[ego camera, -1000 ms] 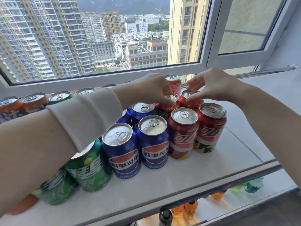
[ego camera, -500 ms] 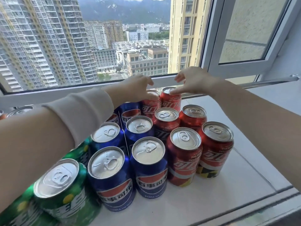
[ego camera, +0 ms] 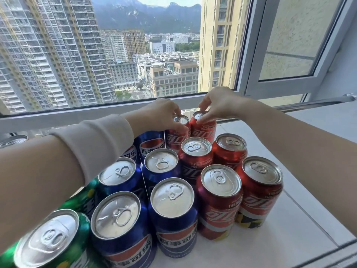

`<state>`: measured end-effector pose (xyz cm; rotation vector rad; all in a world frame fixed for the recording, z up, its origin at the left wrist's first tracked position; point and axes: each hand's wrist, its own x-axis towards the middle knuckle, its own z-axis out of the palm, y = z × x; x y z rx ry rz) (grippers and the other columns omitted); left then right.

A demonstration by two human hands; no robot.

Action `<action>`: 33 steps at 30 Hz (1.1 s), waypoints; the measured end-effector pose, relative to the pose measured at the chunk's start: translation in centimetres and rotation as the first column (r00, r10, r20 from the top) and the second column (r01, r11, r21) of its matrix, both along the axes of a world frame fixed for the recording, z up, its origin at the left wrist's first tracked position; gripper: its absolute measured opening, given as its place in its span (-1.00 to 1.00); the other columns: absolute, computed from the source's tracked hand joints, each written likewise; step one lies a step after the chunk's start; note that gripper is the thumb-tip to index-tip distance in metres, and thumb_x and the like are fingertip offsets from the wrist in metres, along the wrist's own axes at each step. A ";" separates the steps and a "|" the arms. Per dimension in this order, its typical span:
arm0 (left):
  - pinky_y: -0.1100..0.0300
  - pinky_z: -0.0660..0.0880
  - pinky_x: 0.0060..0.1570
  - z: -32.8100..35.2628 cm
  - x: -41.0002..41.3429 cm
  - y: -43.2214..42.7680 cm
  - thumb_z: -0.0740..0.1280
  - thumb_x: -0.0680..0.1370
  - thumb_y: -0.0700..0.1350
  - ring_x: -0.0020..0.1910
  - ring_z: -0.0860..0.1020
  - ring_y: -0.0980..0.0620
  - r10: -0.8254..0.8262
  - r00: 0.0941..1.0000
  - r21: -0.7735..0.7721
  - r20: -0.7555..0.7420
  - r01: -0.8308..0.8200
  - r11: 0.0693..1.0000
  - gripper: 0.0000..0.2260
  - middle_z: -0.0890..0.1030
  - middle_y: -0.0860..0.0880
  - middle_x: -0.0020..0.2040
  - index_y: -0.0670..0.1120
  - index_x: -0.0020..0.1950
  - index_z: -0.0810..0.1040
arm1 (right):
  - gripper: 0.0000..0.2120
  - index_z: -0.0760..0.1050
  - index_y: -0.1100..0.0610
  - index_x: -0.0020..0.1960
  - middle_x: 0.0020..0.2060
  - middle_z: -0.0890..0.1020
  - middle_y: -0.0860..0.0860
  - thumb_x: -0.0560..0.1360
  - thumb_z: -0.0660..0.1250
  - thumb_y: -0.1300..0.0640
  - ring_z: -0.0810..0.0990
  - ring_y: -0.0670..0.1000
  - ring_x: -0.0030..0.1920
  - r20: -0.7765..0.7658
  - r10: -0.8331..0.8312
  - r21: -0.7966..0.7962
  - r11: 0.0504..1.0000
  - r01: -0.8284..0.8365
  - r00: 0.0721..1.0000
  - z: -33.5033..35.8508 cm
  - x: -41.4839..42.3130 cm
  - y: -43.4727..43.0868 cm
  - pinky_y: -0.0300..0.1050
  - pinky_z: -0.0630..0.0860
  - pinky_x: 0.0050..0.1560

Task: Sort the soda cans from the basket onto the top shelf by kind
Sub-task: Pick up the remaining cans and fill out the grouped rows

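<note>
Soda cans stand in rows by kind on the white top shelf under a window. Green cans are at the left, blue cola cans in the middle, red cola cans at the right. My left hand reaches over the blue row, and its fingers grip the rim of the rear left red can. My right hand pinches the top of the rear right red can. Both rear cans stand upright, touching each other. My left forearm hides part of the green row.
The window sill and frame run right behind the cans. An open window sash and a metal rail are at the back right. Bare shelf surface lies to the right of the red cans; the shelf's front edge is at the lower right.
Both hands moved from the middle red cans to the rearmost pair and closed on their tops. The view came closer to the cans and tilted up.
</note>
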<state>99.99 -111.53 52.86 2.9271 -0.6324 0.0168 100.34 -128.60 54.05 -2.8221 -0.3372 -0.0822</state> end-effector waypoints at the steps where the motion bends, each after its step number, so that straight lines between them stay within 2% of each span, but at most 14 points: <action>1: 0.03 0.43 0.21 0.0 -0.2 -0.1 0.39 0.39 0.18 0.16 0.48 -0.04 -0.001 1.000 0.004 -0.001 0.001 1.000 -0.43 0.52 -0.08 0.22 -0.12 0.28 0.47 | -0.50 0.54 0.20 0.18 0.14 0.60 0.04 0.32 0.51 0.00 0.54 0.01 0.13 0.000 0.006 -0.002 1.000 -0.006 1.000 0.1 -0.2 -0.1 -0.27 0.36 -0.01; 4: 0.08 0.44 0.16 0.2 -0.7 -0.3 0.39 0.40 0.18 0.13 0.49 -0.03 -0.017 1.000 0.010 -0.002 0.017 1.000 -0.44 0.53 -0.07 0.19 -0.13 0.27 0.48 | -0.47 0.52 0.20 0.22 0.14 0.60 0.04 0.32 0.51 0.02 0.55 0.00 0.11 -0.006 0.018 0.007 1.000 -0.018 1.000 0.4 -0.9 -0.4 -0.28 0.37 0.00; 9: 0.08 0.44 0.17 0.2 -1.4 -0.8 0.38 0.41 0.19 0.13 0.50 -0.01 -0.038 0.999 0.010 -0.011 0.038 0.999 -0.43 0.54 -0.06 0.20 -0.12 0.29 0.48 | -0.46 0.54 0.19 0.20 0.09 0.62 0.03 0.28 0.54 0.03 0.56 -0.03 0.00 -0.031 0.030 0.013 0.999 -0.030 0.999 0.5 -1.8 -0.9 -0.25 0.40 -0.03; 22: 0.03 0.51 0.12 0.4 -2.2 -2.0 0.39 0.44 0.11 0.04 0.54 -0.02 -0.037 0.999 0.004 -0.016 0.037 0.999 -0.58 0.60 -0.06 0.07 -0.15 0.15 0.57 | -0.47 0.54 0.16 0.19 0.08 0.63 0.01 0.27 0.55 0.05 0.58 -0.03 0.01 -0.087 0.041 -0.004 0.999 -0.041 0.995 1.1 -3.5 -1.7 -0.24 0.40 -0.04; 29: 0.00 0.50 0.14 0.6 -2.5 -2.0 0.37 0.45 0.13 0.05 0.55 -0.03 -0.035 0.999 0.026 -0.018 0.035 0.999 -0.57 0.61 -0.06 0.08 -0.15 0.17 0.58 | -0.45 0.54 0.17 0.20 0.08 0.63 0.01 0.26 0.55 0.05 0.57 -0.04 -0.01 -0.079 0.037 -0.002 0.999 -0.037 0.996 0.9 -3.6 -1.8 -0.24 0.39 -0.06; 33: 0.04 0.48 0.14 0.9 -2.7 -2.0 0.26 0.50 0.19 0.08 0.56 -0.06 -0.022 0.999 0.046 -0.047 0.024 0.999 -0.53 0.61 -0.09 0.11 -0.15 0.18 0.57 | -0.41 0.49 0.15 0.26 0.13 0.60 0.00 0.28 0.53 0.01 0.55 -0.03 0.05 -0.109 0.042 -0.019 0.999 -0.045 0.993 1.0 -3.8 -1.7 -0.23 0.38 -0.02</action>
